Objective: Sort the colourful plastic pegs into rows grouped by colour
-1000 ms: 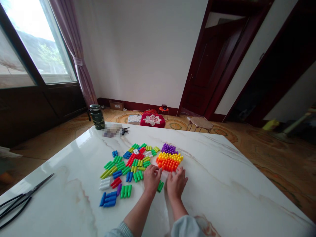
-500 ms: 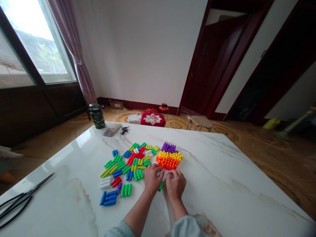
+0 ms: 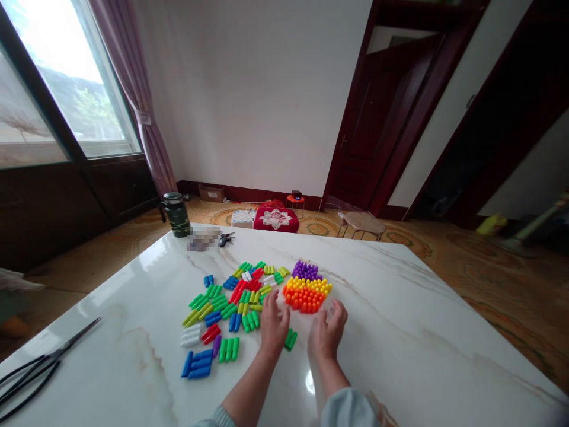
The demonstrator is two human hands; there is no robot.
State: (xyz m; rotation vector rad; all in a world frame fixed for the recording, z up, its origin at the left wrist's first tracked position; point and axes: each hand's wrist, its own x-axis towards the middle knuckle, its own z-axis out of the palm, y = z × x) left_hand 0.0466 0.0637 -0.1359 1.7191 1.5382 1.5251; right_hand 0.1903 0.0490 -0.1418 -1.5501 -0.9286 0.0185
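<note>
A block of upright pegs [image 3: 306, 289] stands on the white marble table [image 3: 400, 332], with purple pegs at the back, yellow in the middle and orange in front. My left hand [image 3: 274, 323] lies just left of its near edge, fingers stretched out, holding nothing. My right hand [image 3: 328, 330] hovers at the near right of the block, fingers spread and slightly curled, also with nothing in it. A small green peg piece [image 3: 290, 339] lies between the two hands. Loose pegs [image 3: 226, 299] in green, blue, red, yellow and white are scattered to the left.
Black scissors [image 3: 40, 363] lie at the table's near left. A dark green mug [image 3: 176, 214], a blurred small item [image 3: 202, 240] and keys [image 3: 226, 238] sit at the far left corner. Beyond the table are a red cushion [image 3: 275, 218] and a small stool [image 3: 363, 222].
Both hands have come off the near edge of the peg block and opened; the right hand has shifted slightly right. The camera view has dipped a little.
</note>
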